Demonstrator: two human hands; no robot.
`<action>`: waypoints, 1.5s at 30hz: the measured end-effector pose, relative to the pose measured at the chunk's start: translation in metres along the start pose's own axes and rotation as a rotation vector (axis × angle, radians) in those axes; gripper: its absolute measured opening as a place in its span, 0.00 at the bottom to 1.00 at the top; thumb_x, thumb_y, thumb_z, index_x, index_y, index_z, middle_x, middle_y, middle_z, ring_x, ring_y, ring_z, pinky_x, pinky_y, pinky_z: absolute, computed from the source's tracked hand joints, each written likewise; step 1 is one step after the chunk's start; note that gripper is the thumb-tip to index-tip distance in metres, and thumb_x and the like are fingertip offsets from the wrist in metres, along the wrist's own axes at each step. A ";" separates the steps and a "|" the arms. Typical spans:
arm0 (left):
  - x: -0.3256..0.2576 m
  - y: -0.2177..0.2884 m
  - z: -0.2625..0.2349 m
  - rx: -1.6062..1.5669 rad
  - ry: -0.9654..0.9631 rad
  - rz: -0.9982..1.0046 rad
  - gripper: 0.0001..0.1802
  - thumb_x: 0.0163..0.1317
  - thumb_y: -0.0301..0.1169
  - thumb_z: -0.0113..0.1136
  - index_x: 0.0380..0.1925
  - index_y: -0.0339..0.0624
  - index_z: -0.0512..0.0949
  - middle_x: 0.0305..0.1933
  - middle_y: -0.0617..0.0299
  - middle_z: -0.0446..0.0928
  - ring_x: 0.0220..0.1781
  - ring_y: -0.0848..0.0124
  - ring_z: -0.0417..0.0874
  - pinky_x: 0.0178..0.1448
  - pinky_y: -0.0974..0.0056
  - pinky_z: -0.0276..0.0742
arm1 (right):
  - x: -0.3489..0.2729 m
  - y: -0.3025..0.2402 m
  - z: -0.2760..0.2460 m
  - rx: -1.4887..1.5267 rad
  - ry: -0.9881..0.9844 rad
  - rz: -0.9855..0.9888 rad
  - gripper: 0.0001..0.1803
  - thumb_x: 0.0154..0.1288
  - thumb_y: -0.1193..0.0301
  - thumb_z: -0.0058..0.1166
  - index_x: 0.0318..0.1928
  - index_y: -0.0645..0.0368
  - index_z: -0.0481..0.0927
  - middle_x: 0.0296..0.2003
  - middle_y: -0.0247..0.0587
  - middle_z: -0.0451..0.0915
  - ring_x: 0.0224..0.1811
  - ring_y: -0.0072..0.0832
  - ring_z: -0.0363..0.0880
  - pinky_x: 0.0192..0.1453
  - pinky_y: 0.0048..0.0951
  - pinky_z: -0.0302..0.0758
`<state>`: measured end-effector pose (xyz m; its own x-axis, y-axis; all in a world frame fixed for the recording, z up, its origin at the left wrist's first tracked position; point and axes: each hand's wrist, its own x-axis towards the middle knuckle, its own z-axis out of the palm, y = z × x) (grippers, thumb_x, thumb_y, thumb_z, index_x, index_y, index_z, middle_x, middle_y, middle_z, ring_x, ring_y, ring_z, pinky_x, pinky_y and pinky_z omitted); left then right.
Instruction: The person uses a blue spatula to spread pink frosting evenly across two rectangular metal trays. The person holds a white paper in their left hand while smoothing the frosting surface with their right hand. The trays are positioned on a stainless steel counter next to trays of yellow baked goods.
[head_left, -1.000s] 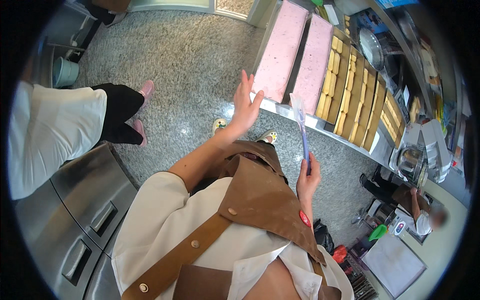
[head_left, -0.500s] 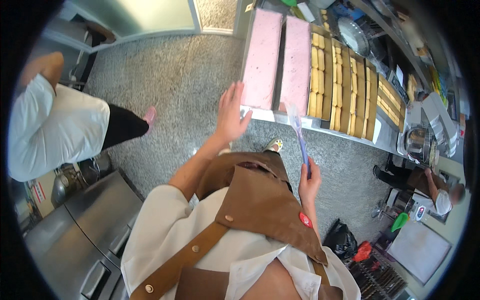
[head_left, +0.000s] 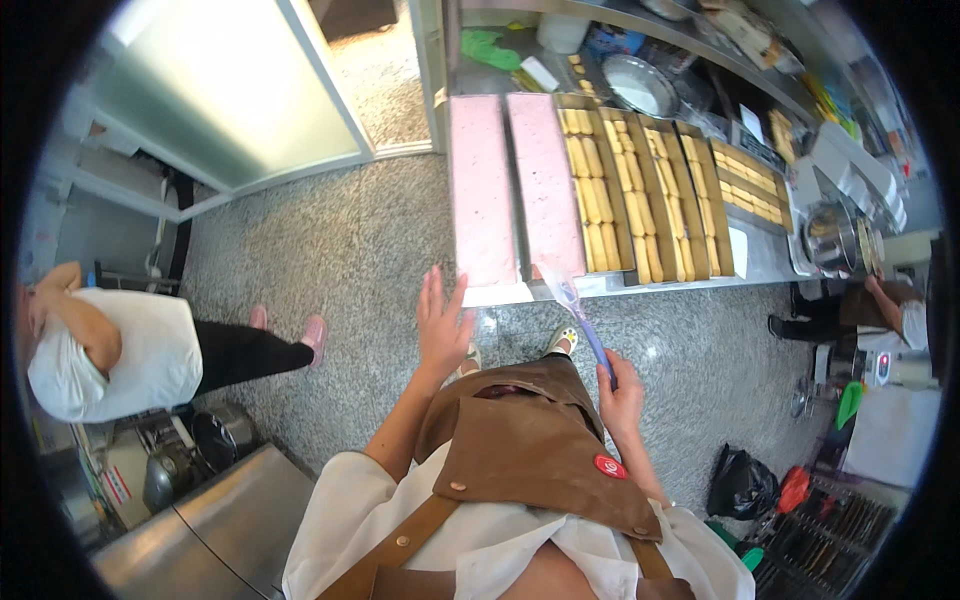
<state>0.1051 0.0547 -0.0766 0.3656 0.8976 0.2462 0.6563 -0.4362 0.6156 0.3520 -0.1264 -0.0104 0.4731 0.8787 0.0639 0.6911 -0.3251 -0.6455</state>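
Brown apron (head_left: 530,450) over white shirt at bottom of view, forearms rising from it. Right hand (head_left: 622,398) fisted around blue handle of a spatula (head_left: 575,310), clear blade tip up and angled slightly left, long axis running from fist toward the counter edge. Left hand (head_left: 440,325) empty, fingers spread wide, palm forward, hovering over speckled granite floor (head_left: 330,250), holding nothing. Spatula blade tip overlapping front edge of steel counter (head_left: 760,262), just at near end of the right pink tray (head_left: 545,185); left pink tray (head_left: 480,190) lying directly ahead of left hand, near but not touching. Both pink trays long and narrow, long axes pointing away from the body, side by side. Right hand nearer the right pink slab via the blade; left hand nearer the left one. Beyond, to the right, rows of yellow finger biscuits (head_left: 600,190) in similar long trays, then a metal bowl (head_left: 640,85). Far left, another person in white top (head_left: 120,350) bent over; another at far right edge.
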 end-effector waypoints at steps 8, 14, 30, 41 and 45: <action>-0.028 -0.005 -0.007 -0.007 -0.047 -0.027 0.30 0.61 0.36 0.52 0.66 0.52 0.65 0.75 0.41 0.44 0.75 0.44 0.45 0.74 0.45 0.42 | 0.004 0.012 -0.008 0.268 0.093 0.094 0.14 0.67 0.71 0.52 0.50 0.64 0.77 0.30 0.37 0.76 0.29 0.28 0.73 0.32 0.29 0.70; -0.011 0.031 -0.020 -0.146 0.012 -0.066 0.32 0.66 0.38 0.45 0.68 0.40 0.58 0.75 0.43 0.45 0.75 0.46 0.46 0.75 0.47 0.38 | 0.035 0.012 -0.069 1.249 0.056 0.594 0.19 0.73 0.62 0.42 0.56 0.63 0.73 0.20 0.25 0.63 0.17 0.13 0.54 0.22 0.17 0.53; 0.147 0.281 0.134 -0.875 -0.360 -0.233 0.32 0.73 0.44 0.39 0.70 0.40 0.50 0.70 0.49 0.60 0.69 0.60 0.63 0.69 0.58 0.58 | 0.156 0.237 -0.210 1.110 0.362 0.398 0.20 0.72 0.65 0.43 0.58 0.64 0.71 0.26 0.35 0.70 0.21 0.21 0.65 0.25 0.23 0.64; 0.185 0.384 0.200 -0.829 -0.448 -0.270 0.28 0.71 0.33 0.41 0.70 0.40 0.53 0.69 0.53 0.62 0.69 0.65 0.63 0.69 0.61 0.57 | 0.255 0.298 -0.260 0.153 0.499 0.005 0.21 0.65 0.74 0.53 0.59 0.57 0.73 0.34 0.43 0.76 0.27 0.27 0.72 0.32 0.26 0.70; 0.192 0.374 0.199 -0.788 -0.397 -0.329 0.28 0.71 0.35 0.44 0.69 0.41 0.56 0.69 0.54 0.63 0.69 0.65 0.63 0.70 0.61 0.57 | 0.274 0.304 -0.259 0.196 0.409 0.047 0.21 0.68 0.76 0.50 0.61 0.60 0.71 0.34 0.31 0.73 0.27 0.17 0.60 0.30 0.19 0.61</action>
<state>0.5524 0.0516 0.0521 0.5350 0.8173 -0.2139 0.1843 0.1342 0.9737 0.8331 -0.0748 0.0078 0.7058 0.6413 0.3010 0.5657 -0.2545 -0.7843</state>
